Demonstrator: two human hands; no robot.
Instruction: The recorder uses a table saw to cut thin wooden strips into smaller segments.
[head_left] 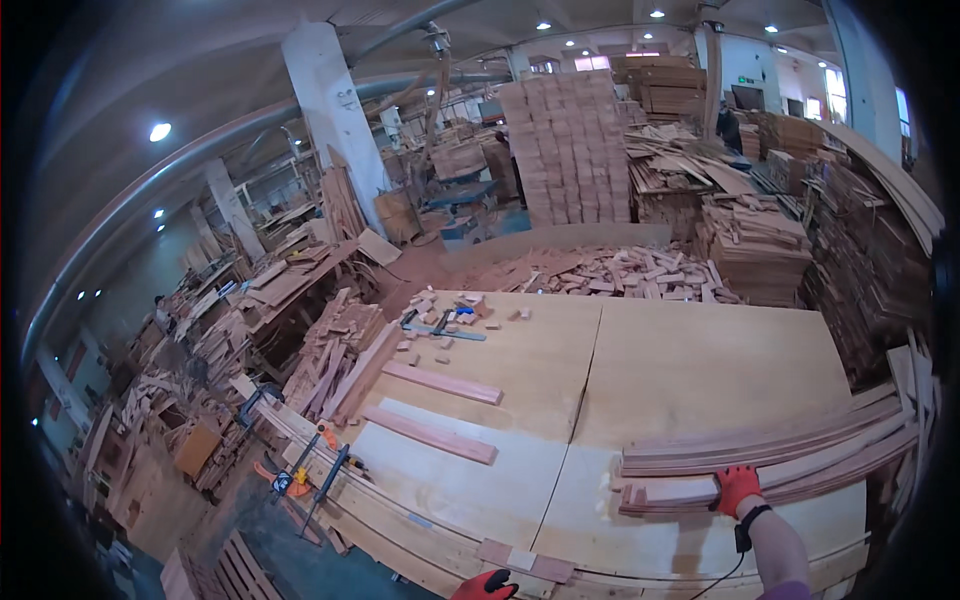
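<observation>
One two-panel plywood worktable (700, 350); at its four o'clock, one stack of long boards (760, 442), layers uncountable. One pale board (675, 491) there lies under the nearer right hand (738, 487), which grasps it across a nine-to-two-o'clock long axis. Two loose pinkish planks (442, 383), half past nine from that hand; left hand (485, 586) at six, cropped, grip indeterminable.
</observation>
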